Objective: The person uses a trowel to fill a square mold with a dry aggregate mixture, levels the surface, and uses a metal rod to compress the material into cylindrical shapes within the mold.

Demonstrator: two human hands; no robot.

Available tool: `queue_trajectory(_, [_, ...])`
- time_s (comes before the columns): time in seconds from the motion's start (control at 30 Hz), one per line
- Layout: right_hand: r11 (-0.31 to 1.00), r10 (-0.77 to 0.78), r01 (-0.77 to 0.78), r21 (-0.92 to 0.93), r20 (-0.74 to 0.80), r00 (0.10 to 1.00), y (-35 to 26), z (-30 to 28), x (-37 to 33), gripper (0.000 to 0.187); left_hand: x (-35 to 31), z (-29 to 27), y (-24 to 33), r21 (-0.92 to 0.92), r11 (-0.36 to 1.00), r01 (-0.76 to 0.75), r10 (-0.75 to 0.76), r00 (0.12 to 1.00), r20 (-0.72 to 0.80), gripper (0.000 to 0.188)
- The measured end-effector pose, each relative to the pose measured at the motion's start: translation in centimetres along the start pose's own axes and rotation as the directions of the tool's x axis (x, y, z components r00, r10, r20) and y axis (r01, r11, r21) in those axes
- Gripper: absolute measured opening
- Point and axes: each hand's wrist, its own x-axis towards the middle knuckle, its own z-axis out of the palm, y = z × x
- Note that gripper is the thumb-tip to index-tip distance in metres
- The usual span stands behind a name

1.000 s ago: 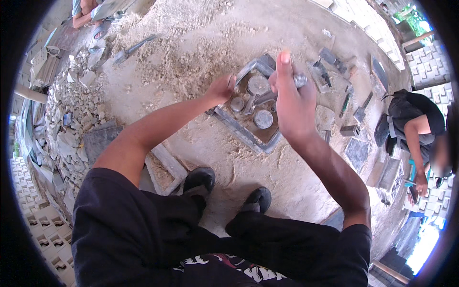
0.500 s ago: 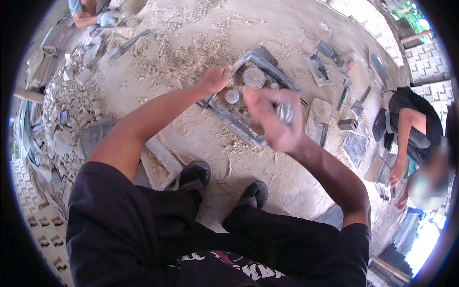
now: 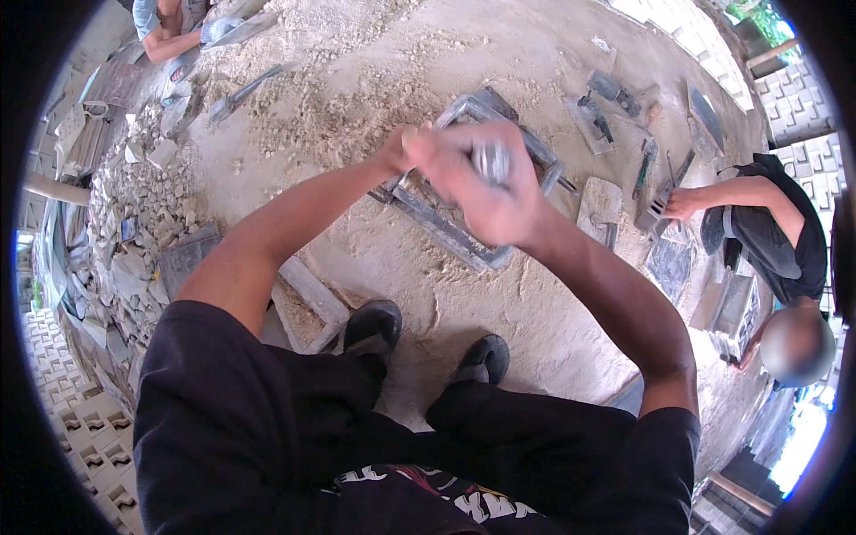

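Note:
My right hand, smeared by motion, is closed around a round silvery metal piece; its exact kind is unclear. Just beyond its fingers, my left hand is closed at the far left side of a rectangular grey metal mould frame. Whatever the left fingers grip is hidden behind the right hand. Both hands are over the frame, which lies on the dusty ground ahead of my feet. The round pieces inside the frame are now mostly covered by my right hand.
Grey rubble is piled at left, with a trowel beyond it. A smaller frame lies by my left shoe. At right, a co-worker's hand touches a grey block. Another person's gloved hand is at the far left.
My right hand has moved left and slightly away from me with the metal piece, up to my left hand. The co-worker at right has reached out to the grey block.

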Motion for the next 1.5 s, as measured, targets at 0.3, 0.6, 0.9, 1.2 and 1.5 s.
queue_trajectory(0.3, [0.990, -0.119, 0.125, -0.059, 0.095, 0.988, 3.8, -0.3, -1.2, 0.026, -0.4, 0.3, -0.8, 0.133, 0.985, -0.112, 0.126, 0.987, -0.097, 0.070])
queue_trajectory(0.6, [0.987, 0.153, -0.159, -0.006, 0.301, 0.941, 7.0, -3.8, -0.3, 0.021, 0.4, 0.6, -0.4, 0.054, 0.998, -0.026, 0.028, 0.999, -0.026, 0.070])
queue_trajectory(0.9, [0.993, 0.106, -0.095, -0.072, 0.171, 0.980, 6.6, -7.3, -0.4, 0.037, 0.9, 1.6, -0.4, 0.118, 0.992, -0.038, 0.041, 0.999, -0.023, 0.070])
queue_trajectory(1.2, [0.936, 0.228, -0.270, 0.224, 0.196, 0.954, 7.5, -11.2, 0.4, 0.014, 1.6, 0.8, -1.3, 0.152, 0.988, -0.030, 0.034, 0.999, -0.020, 0.074])
queue_trajectory(1.5, [0.988, 0.135, -0.119, 0.096, -0.195, 0.971, 7.0, -10.1, -0.7, 0.030, 1.2, 0.4, -0.5, 0.146, 0.989, -0.033, 0.038, 0.999, -0.032, 0.072])
